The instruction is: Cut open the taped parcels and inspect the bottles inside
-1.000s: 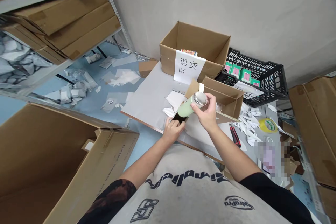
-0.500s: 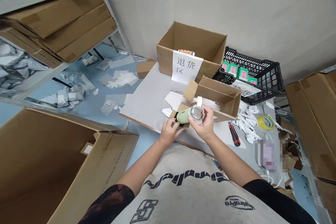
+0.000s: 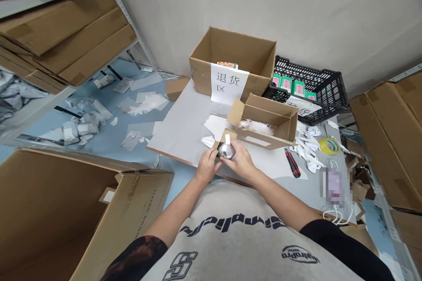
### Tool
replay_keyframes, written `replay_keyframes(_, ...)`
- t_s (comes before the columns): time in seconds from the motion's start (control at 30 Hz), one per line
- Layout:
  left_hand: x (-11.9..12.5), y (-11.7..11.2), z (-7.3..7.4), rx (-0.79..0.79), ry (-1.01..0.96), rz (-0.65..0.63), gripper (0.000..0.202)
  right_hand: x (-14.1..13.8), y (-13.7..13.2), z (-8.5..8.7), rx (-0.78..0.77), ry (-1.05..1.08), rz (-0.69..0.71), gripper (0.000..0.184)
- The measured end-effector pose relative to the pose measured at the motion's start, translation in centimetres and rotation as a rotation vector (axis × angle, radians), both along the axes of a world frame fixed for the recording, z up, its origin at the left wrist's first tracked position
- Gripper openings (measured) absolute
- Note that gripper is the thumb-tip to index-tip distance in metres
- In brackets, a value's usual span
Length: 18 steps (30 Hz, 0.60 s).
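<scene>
My right hand (image 3: 240, 160) is closed round a pale green bottle with a shiny silver end (image 3: 226, 150), of which only the silver end shows. The bottle sits down inside a small open carton (image 3: 225, 137) on the white tabletop (image 3: 184, 123). My left hand (image 3: 207, 164) grips the near side of that small carton, fingers wrapped on it. Both hands meet at the table's near edge, just in front of my chest.
A shallow open cardboard box (image 3: 267, 120) lies behind the hands, a larger box with a paper sign (image 3: 231, 63) behind that, and a black crate (image 3: 310, 88) at right. A red utility knife (image 3: 292, 162), tape roll (image 3: 329, 145) and paper scraps lie right. A big open carton (image 3: 66, 215) stands at left.
The green bottle has gone down into the small carton: a second ago most of its body stuck out at a slant, now only its silver end shows. Both hands moved closer together.
</scene>
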State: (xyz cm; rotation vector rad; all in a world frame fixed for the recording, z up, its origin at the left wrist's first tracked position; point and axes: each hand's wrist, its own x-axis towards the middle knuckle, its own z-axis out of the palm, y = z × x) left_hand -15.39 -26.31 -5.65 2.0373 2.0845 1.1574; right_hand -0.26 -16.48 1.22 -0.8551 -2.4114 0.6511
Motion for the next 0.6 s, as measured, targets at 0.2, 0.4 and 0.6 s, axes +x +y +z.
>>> replay_keyframes(0.2,0.0,0.1,-0.2,0.027,0.055,-0.026,0.038,0.2,0.2,-1.2,0.082,-0.197,0.028,0.045)
replay_keyframes(0.4,-0.3,0.3,0.4,-0.016,0.1,-0.055,0.019,0.0,-0.1,-1.1,0.169,-0.291,0.04,0.048)
replay_keyframes(0.6,-1.1,0.1,0.8,-0.013,0.147,-0.085,0.018,-0.6,1.1,-0.3,0.229,-0.325,0.078,0.05)
